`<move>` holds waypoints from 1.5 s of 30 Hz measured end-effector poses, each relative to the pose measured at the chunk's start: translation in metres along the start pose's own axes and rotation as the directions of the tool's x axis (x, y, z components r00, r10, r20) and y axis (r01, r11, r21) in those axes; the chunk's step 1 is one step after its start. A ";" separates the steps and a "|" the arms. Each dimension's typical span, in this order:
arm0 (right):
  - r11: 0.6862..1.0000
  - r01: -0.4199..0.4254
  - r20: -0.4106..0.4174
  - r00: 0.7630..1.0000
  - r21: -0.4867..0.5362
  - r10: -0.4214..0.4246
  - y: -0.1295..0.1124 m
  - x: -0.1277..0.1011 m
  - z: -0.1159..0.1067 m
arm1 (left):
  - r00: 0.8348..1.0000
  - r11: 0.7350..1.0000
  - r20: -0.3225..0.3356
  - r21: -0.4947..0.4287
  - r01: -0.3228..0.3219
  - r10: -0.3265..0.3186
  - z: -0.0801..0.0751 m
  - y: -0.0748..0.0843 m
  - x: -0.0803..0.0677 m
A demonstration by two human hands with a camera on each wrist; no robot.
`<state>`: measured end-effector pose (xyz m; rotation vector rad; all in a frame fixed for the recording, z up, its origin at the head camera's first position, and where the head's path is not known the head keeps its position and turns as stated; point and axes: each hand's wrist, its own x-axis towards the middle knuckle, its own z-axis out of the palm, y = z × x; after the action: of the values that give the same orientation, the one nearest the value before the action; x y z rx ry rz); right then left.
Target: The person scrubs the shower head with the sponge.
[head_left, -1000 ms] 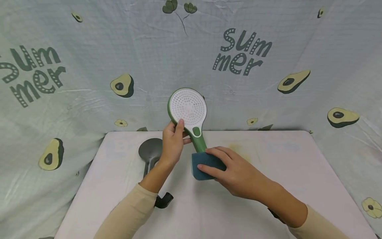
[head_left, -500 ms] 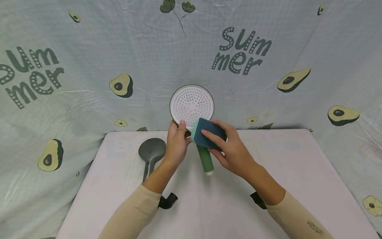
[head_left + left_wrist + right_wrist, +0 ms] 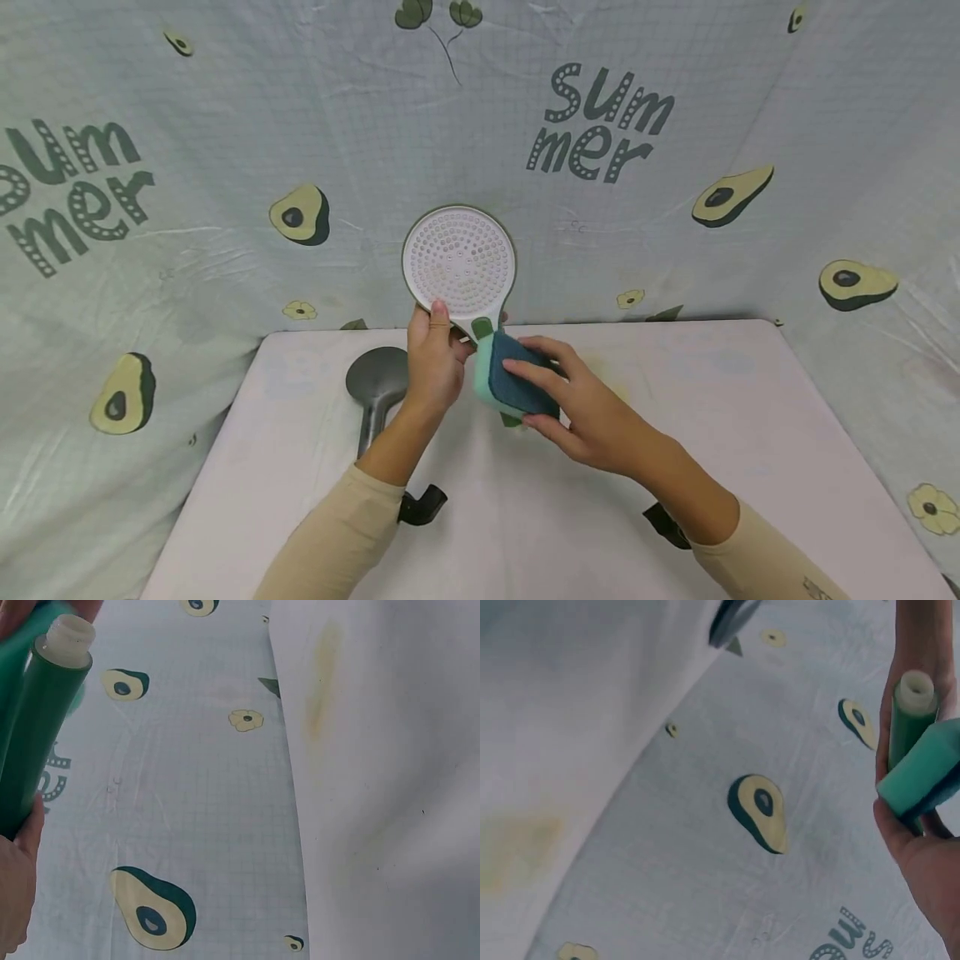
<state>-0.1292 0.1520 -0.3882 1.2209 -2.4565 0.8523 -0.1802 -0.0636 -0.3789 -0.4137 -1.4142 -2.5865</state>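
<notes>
Your left hand (image 3: 431, 362) holds the green shower head (image 3: 460, 262) upright by the neck, just under the round white spray face, with the thumb up against the rim. The handle runs straight down from that grip toward the table (image 3: 675, 433), so the long axis is close to vertical, and the threaded end (image 3: 69, 634) hangs free below your fingers. Your right hand (image 3: 581, 404) pinches the sponge (image 3: 513, 383) — fingers across its dark blue face, the pale green side turned toward the handle. The sponge sits against the handle directly below your left hand's grip and hides most of it from the head camera. The right wrist view shows the sponge edge (image 3: 922, 772) laid alongside the green tube (image 3: 909, 712); whether it presses firmly or only touches, you probably can't judge from here. So the right hand is the nearer one to the handle's lower length, and the left is fixed at the top.

Under both hands the table is covered in a pale cloth with a faint yellowish stain (image 3: 321, 682). A second, grey shower head (image 3: 377, 387) lies flat on it just left of your left forearm, well apart from the sponge. An avocado-print sheet (image 3: 225, 167) hangs behind and around.
</notes>
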 end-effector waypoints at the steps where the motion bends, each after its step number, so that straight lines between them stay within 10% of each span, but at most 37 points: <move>1: 1.000 -0.006 0.021 1.000 0.028 0.005 0.000 -0.006 0.001 | 1.000 1.000 0.002 -0.002 -0.005 0.005 -0.001 0.000 0.000; 10: 0.986 0.006 -0.003 1.000 0.167 -0.005 0.003 -0.025 0.005 | 0.999 0.999 0.029 -0.043 -0.014 0.015 0.000 0.000 0.001; 25: 0.980 0.086 -0.228 0.966 -0.178 -0.126 0.001 0.038 -0.015 | 0.980 0.962 0.024 -0.189 0.198 -0.197 -0.001 -0.002 -0.003; 36: 0.997 -0.035 0.063 0.998 0.069 0.031 0.005 0.006 -0.013 | 0.981 0.973 -0.071 -0.156 0.171 -0.183 -0.008 -0.001 0.001; 45: 0.996 0.067 0.088 0.994 -0.051 -0.063 0.015 -0.031 -0.015 | 0.962 0.977 -0.176 -0.001 0.214 -0.211 -0.015 0.004 0.005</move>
<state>-0.1223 0.1877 -0.3968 1.3375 -2.4744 0.7259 -0.1866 -0.0781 -0.3815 -0.0292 -1.4919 -2.6925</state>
